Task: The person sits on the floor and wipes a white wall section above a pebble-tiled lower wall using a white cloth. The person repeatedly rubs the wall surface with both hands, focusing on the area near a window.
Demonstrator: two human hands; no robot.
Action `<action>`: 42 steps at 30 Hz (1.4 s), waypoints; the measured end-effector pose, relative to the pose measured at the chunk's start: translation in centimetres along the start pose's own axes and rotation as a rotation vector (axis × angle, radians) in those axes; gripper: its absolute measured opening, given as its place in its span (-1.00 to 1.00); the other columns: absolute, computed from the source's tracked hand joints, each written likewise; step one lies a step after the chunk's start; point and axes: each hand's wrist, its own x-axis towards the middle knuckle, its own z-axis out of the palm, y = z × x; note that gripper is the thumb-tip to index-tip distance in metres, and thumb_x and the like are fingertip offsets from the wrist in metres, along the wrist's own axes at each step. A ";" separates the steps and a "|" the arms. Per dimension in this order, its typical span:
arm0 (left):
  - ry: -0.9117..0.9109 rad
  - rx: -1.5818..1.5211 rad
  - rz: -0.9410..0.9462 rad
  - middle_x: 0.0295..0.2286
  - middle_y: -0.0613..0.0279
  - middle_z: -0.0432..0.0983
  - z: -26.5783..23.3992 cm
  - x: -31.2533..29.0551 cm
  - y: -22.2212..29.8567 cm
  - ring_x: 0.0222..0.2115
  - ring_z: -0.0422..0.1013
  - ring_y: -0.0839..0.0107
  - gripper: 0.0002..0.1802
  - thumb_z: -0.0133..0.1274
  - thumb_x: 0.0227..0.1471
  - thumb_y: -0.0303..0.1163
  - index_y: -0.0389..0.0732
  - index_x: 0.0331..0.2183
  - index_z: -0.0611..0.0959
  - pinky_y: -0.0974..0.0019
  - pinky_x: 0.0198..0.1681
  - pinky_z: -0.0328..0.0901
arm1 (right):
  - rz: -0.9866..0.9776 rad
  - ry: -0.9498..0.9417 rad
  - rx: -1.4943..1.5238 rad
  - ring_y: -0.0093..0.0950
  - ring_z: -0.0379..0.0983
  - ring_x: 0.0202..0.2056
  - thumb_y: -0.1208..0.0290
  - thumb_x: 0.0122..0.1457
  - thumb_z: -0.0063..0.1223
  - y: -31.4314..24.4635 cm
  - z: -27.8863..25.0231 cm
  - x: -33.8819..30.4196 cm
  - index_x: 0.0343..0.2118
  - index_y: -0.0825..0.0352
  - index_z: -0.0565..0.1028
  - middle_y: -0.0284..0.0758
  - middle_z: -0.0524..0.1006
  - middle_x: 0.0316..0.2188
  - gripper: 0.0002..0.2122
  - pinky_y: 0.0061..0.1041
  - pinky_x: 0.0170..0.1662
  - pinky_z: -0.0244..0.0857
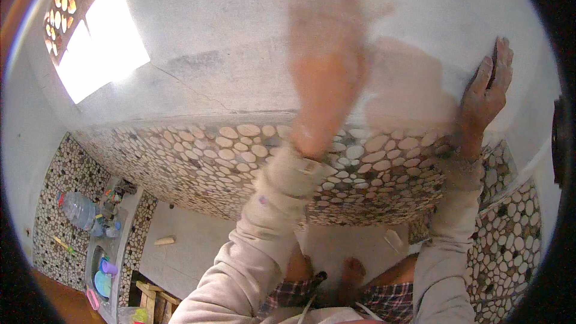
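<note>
- A grey plastered wall rises above a pebble-mosaic band.
- A bright window with a patterned grille glows upper left.
- The pale floor lies below.
</note>
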 end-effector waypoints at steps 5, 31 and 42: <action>0.039 0.126 -0.021 0.01 -0.01 0.40 -2.3 1.4 -3.6 0.13 0.21 0.03 -0.61 -0.05 0.03 -0.44 -0.31 -0.06 0.55 -0.05 0.23 -0.03 | 0.006 -0.017 0.104 -0.22 0.24 0.16 0.45 0.24 -0.14 0.7 -0.6 0.4 0.03 0.31 0.43 -0.22 0.41 0.07 -0.69 -0.33 0.22 0.07; -0.091 -0.270 0.095 0.04 0.13 0.38 3.8 -2.1 5.9 0.14 0.20 0.14 -0.42 -0.05 -0.17 -0.60 -0.15 0.00 0.52 -0.13 0.28 -0.17 | 0.346 0.036 0.216 -0.18 0.14 0.22 0.47 0.20 -0.09 0.5 -1.1 0.0 0.06 0.39 0.39 -0.13 0.33 0.14 -0.65 -0.32 0.23 0.03; 0.048 -0.141 -0.033 0.00 0.09 0.42 1.8 0.1 1.9 0.13 0.21 0.13 -0.48 -0.12 -0.09 -0.57 -0.14 -0.02 0.52 -0.12 0.27 -0.14 | 0.482 0.244 0.471 -0.48 0.34 0.02 0.65 0.20 -0.12 3.1 -2.2 0.4 0.05 0.47 0.31 -0.26 0.25 0.15 -0.67 -0.57 0.03 0.28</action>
